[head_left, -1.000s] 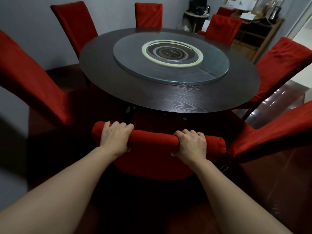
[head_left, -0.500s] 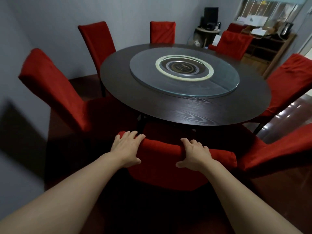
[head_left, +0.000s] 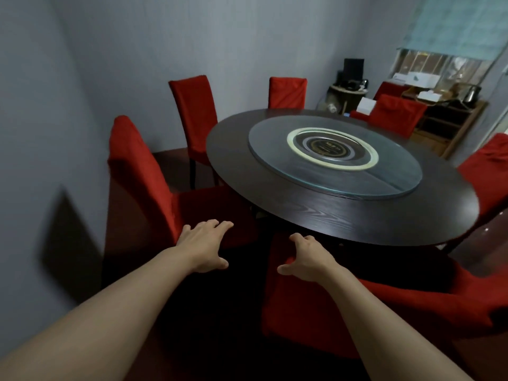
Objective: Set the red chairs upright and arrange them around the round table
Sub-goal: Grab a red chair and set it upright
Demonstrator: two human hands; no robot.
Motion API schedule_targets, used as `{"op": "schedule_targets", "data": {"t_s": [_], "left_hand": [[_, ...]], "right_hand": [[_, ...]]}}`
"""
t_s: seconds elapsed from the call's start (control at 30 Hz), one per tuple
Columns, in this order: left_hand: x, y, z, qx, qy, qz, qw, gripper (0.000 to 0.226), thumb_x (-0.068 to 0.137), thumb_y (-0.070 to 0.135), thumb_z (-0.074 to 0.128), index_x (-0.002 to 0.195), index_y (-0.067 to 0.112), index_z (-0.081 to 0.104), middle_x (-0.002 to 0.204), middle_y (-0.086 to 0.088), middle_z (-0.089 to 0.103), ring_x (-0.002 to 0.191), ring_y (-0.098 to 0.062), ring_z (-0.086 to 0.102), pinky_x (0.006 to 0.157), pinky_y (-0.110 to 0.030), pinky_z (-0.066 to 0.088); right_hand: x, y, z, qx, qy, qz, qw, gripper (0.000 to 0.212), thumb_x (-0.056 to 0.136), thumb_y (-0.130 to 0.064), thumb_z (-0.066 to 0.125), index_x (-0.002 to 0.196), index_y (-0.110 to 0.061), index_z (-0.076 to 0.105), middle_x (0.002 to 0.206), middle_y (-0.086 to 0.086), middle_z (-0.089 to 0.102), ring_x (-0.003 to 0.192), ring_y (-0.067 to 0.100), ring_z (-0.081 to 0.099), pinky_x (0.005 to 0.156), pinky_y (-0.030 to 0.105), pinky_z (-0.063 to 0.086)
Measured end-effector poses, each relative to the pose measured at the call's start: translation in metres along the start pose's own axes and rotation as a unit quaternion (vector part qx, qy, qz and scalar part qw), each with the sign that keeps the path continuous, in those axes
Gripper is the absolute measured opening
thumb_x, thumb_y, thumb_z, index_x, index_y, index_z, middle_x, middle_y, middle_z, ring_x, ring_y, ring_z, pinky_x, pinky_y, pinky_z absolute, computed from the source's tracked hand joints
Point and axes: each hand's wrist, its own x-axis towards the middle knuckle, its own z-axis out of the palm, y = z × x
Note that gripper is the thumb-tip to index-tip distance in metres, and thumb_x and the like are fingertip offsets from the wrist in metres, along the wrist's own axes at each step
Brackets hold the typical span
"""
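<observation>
A dark round table (head_left: 316, 215) with a glass turntable (head_left: 398, 180) fills the middle right. Upright red chairs ring it: one at near left (head_left: 137, 171), two at the far side (head_left: 193, 114) (head_left: 287, 92), others at the right (head_left: 395, 114) (head_left: 489, 171). The nearest red chair (head_left: 297, 312) stands below the table's front edge, its back towards me. My left hand (head_left: 203, 246) is open, fingers spread, left of that chair and apart from it. My right hand (head_left: 305, 255) is open over the chair back's left end; whether it touches the cloth is unclear.
A grey wall runs close along the left. A wooden shelf unit (head_left: 450, 125) with boxes and a small stand (head_left: 347, 97) with dark devices fill the back right corner under a window. The floor is dark reddish wood.
Both hands have let go of the nearest chair's back and opened. My view has swung left and risen, so the table and chairs now sit further right.
</observation>
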Motion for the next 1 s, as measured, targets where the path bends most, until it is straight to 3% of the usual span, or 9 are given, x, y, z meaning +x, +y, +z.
{"op": "schedule_targets", "data": {"t_s": [0.4, 0.7, 1.0], "left_hand": [[0.022, -0.199, -0.045, 0.027, 0.025, -0.068, 0.997, 0.094, 0.078, 0.047, 0.071, 0.15, 0.028, 0.015, 0.156, 0.001, 0.019, 0.142, -0.021, 0.023, 0.111, -0.049, 0.021], [0.129, -0.307, -0.08, 0.087, 0.022, -0.084, 0.992, 0.098, 0.075, 0.045, 0.073, 0.151, 0.028, 0.013, 0.157, 0.0, 0.017, 0.143, -0.021, 0.019, 0.113, -0.049, 0.02], [0.226, -0.387, -0.109, 0.057, 0.017, -0.079, 0.995, 0.093, 0.078, 0.048, 0.07, 0.151, 0.027, 0.015, 0.157, -0.001, 0.018, 0.144, -0.021, 0.018, 0.115, -0.051, 0.016]], "right_hand": [[0.094, -0.194, 0.015, 0.006, -0.016, -0.069, 0.997, 0.094, 0.08, -0.044, 0.072, 0.15, -0.019, 0.014, 0.145, 0.013, 0.031, 0.125, 0.03, 0.045, 0.101, 0.045, 0.043], [0.24, -0.294, 0.013, 0.044, -0.023, -0.109, 0.993, 0.098, 0.08, -0.046, 0.072, 0.151, -0.019, 0.01, 0.145, 0.014, 0.03, 0.128, 0.03, 0.042, 0.102, 0.045, 0.043], [0.35, -0.364, 0.005, 0.063, -0.032, -0.116, 0.991, 0.099, 0.08, -0.05, 0.07, 0.152, -0.02, 0.008, 0.147, 0.015, 0.028, 0.129, 0.03, 0.042, 0.103, 0.045, 0.042]]}}
